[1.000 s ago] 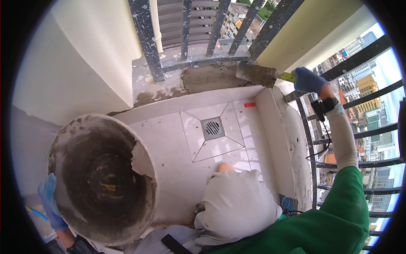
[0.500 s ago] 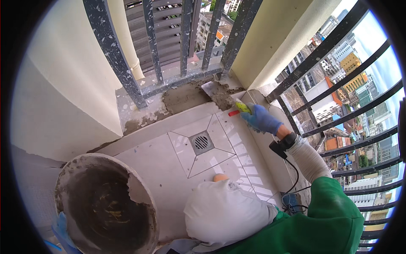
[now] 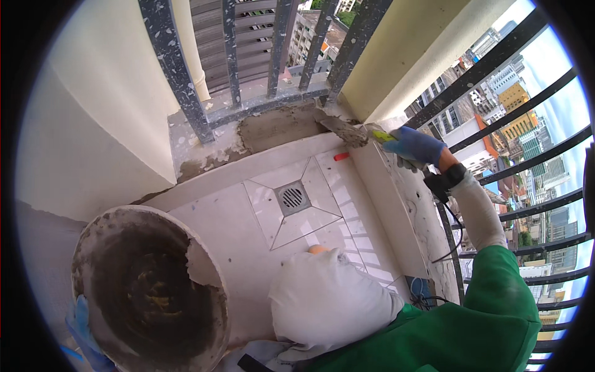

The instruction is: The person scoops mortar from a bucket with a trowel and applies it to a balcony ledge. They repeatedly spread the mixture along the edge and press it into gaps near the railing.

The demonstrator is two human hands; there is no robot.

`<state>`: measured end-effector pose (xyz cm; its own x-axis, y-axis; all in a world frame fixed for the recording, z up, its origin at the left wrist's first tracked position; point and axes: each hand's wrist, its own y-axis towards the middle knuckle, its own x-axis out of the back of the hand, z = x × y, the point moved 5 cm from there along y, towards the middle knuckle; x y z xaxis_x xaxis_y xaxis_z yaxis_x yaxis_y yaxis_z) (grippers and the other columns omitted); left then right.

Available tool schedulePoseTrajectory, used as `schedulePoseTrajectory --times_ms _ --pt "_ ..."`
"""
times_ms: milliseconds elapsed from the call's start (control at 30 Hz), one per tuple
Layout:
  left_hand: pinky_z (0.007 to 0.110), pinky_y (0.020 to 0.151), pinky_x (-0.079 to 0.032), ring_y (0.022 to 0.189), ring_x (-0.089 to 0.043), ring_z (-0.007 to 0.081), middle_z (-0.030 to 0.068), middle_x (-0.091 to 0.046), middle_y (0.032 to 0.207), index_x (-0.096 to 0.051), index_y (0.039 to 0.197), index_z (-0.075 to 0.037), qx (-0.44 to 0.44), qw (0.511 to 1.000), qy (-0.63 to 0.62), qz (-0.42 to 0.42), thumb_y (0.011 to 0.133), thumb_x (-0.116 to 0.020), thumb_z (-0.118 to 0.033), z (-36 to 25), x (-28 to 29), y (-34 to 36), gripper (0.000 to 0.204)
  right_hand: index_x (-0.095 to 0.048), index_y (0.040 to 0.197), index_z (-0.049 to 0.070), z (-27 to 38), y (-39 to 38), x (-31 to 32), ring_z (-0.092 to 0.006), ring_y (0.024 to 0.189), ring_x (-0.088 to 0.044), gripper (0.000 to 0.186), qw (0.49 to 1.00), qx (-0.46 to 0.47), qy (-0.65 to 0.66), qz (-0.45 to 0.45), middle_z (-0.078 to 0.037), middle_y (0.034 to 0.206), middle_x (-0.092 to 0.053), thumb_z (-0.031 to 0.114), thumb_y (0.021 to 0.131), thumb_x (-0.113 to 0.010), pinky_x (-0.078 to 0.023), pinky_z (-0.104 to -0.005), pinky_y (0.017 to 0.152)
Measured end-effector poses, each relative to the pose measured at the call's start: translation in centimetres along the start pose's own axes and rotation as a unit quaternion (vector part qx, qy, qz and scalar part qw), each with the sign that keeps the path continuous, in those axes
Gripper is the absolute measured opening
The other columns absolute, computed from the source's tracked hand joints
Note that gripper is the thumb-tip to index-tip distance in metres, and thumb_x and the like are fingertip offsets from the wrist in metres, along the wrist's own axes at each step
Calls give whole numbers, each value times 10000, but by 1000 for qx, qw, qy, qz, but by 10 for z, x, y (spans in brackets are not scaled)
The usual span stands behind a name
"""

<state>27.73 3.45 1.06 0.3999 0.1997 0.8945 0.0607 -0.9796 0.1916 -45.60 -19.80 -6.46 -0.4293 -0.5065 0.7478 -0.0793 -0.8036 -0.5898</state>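
My right hand, in a blue glove, is closed round the yellow-green handle of a trowel. Wet grey mortar clings to the tilted blade, which is over the corner of the tiled ledge. Behind the blade, a strip of mortar runs along the foot of the railing. At lower left, my blue-gloved left hand grips the outside of a big round bucket. Dark mortar residue coats its inside, and a pale crust hangs on its right wall. Part of the left hand is hidden by the bucket.
A square floor drain is set in white tiles; a small red piece lies near the corner. Dark metal railings bound the far and right sides, with buildings far below. A blue object with black cable is at right.
My right hand has moved right and slightly up, drawing the trowel off the mortar strip toward the corner and tilting its blade. The left hand stays at the bucket. The view has shifted slightly.
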Motion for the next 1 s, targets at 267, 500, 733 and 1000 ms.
schedulePoseTrajectory --times_ms 267,500,733,1000 --pt "474 1123 -414 1282 -537 394 249 -513 1377 -494 1453 50 49 997 -66 7 1058 -516 -251 29 5 4 497 -631 1077 -21 -28 -44 -53 -129 595 -632 296 920 109 365 -88 -118 828 -711 253 971 -594 -514 -272 524" --pt "474 1131 -396 1311 -508 392 254 -485 1399 -495 1471 11 83 993 -47 66 1060 -514 -196 -35 0 21 461 -604 1134 -13 -3 -15 -112 -153 570 -618 281 818 121 555 -90 -148 860 -696 227 990 -579 -518 -305 498" --pt "366 990 -439 1105 -538 202 115 -567 1195 -618 1178 18 13 997 -27 -65 1034 -593 -281 -22 -4 14 333 -656 1011 -66 -1 21 -94 -159 531 -619 261 884 65 454 -95 -150 791 -708 187 975 -602 -510 -316 470" --pt "400 1136 -380 1305 -489 270 156 -490 1393 -528 1437 -37 62 987 -150 -6 1067 -521 -238 -15 -3 8 421 -660 993 -70 -8 -19 -91 -163 534 -632 315 927 6 372 -47 -147 772 -706 241 964 -622 -500 -327 442"
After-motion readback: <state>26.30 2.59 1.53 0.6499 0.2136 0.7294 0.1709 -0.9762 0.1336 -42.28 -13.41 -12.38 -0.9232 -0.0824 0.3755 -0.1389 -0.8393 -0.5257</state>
